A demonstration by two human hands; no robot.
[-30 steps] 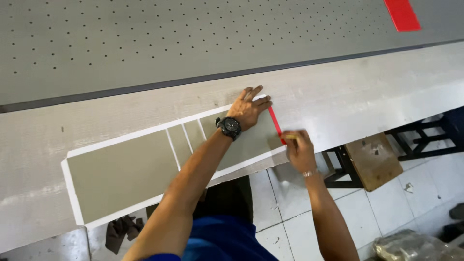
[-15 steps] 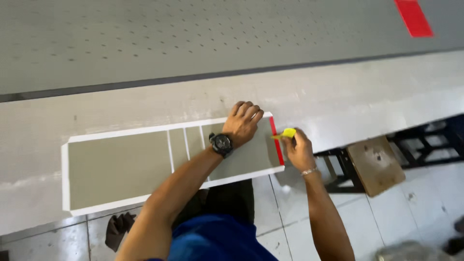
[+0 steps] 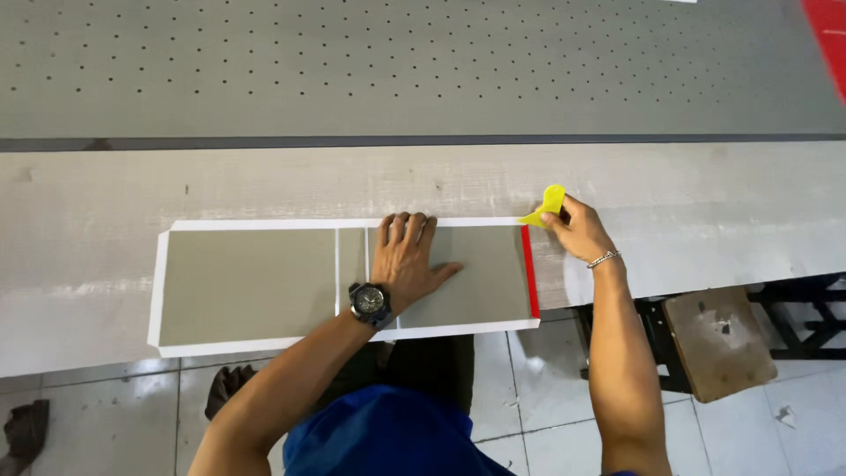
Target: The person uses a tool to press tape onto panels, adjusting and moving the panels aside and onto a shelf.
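Note:
A long grey panel (image 3: 247, 284) with white taped edges and white cross strips lies along the front of a pale workbench (image 3: 106, 189). My left hand (image 3: 407, 260), a black watch on its wrist, presses flat on the panel's right part, fingers apart. A red tape strip (image 3: 530, 270) runs down the panel's right end. My right hand (image 3: 575, 231) grips a small yellow scraper (image 3: 547, 205) at the top of that red strip, by the panel's far right corner.
Behind the bench lies a grey perforated surface (image 3: 397, 62) with a red patch (image 3: 828, 35) at the far right. Below the bench edge are white floor tiles (image 3: 546, 388), a brown stool (image 3: 718, 339), a black frame (image 3: 811, 317) and dark shoes (image 3: 227, 388).
The view has levelled so the panel now lies square. My right hand with the yellow scraper has moved up the red strip to its top end. My left hand stays pressed on the panel.

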